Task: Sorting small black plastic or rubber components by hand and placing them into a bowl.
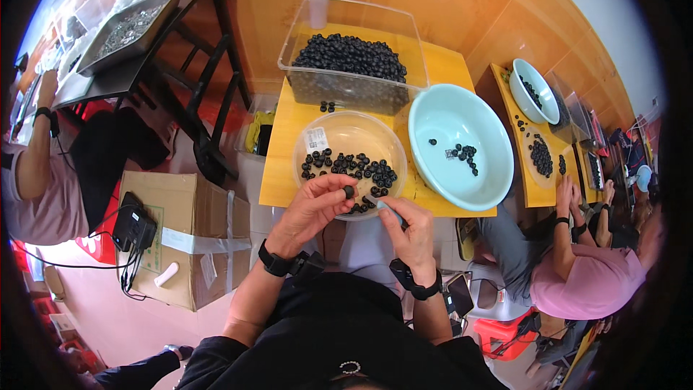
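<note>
My left hand (310,211) pinches a small round black part (349,191) between thumb and fingertips. In my right hand (413,235) is a small tool with a light blue handle (382,205); its thin tip points at the black part, and I cannot tell whether they touch. Both hands are over the near rim of a shallow clear round tray (391,137), where many similar black parts (361,166) lie loose. To the right of it stands a light blue basin (462,112) with several black parts on its bottom.
A clear rectangular bin (346,90) heaped with black parts stands at the back of the yellow table (278,166), a pink bottle (320,0) behind it. A cardboard box (180,238) is at left on the floor. Other people sit at tables on both sides.
</note>
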